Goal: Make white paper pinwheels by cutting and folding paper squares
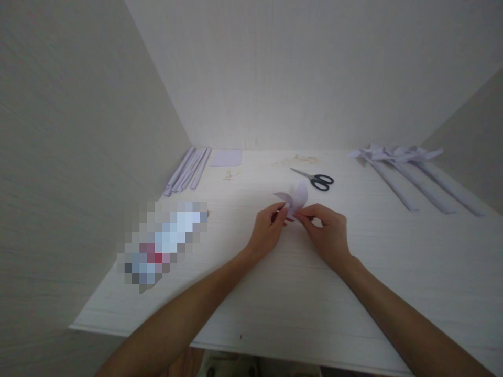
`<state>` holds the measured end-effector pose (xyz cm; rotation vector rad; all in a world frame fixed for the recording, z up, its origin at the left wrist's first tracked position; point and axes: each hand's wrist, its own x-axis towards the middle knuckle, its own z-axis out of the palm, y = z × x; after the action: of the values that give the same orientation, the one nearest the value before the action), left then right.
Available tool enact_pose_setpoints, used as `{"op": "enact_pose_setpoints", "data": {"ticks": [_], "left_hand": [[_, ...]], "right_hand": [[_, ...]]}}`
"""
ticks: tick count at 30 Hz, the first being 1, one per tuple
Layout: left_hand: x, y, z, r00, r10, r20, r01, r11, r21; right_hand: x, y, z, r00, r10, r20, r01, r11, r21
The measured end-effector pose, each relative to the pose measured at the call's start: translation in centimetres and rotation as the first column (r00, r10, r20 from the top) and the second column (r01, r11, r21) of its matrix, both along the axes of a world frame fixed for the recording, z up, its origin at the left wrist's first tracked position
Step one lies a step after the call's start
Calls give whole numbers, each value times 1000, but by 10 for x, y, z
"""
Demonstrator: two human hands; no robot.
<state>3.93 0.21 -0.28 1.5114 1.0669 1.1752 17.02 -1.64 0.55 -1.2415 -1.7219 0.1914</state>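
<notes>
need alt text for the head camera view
A person's left hand and right hand hold a curled paper piece over a white table. Black-handled scissors lie beyond, with pale sticks at left and three ruffle-topped sticks at right.

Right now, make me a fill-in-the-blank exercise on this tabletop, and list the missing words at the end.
1. The left hand and right hand pinch the curled paper, and the scissors lie on its ____ (near or far) side.
2. The scissors have ____ handles.
3. The flat sheet lies to the ____ of the rolled tubes.
4. The long stems with ruffled tops number ____.

Missing words: far; black; right; three.
</notes>
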Motion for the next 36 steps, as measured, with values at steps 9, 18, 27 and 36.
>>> {"op": "enact_pose_setpoints", "data": {"ticks": [9, 18, 27, 36], "left_hand": [[-1, -2, 2, 1000, 14, -25, -13, 1000, 29], [0, 0, 3, 1000, 17, -11, -18, 1000, -5], [-1, 0, 0, 1000, -24, 15, 24, 1000, -13], [0, 0, 3, 1000, -11, 1, 11, 1000, 10]], "right_hand": [[2, 2, 0, 994, -36, 102, 31, 998, 48], [3, 1, -1, 992, -10, 129, 5, 999, 45], [1, 1, -1, 983, -114, 147, 113, 993, 13], [0, 1, -1, 997, -3, 71, 1, 1000, 29]]}}
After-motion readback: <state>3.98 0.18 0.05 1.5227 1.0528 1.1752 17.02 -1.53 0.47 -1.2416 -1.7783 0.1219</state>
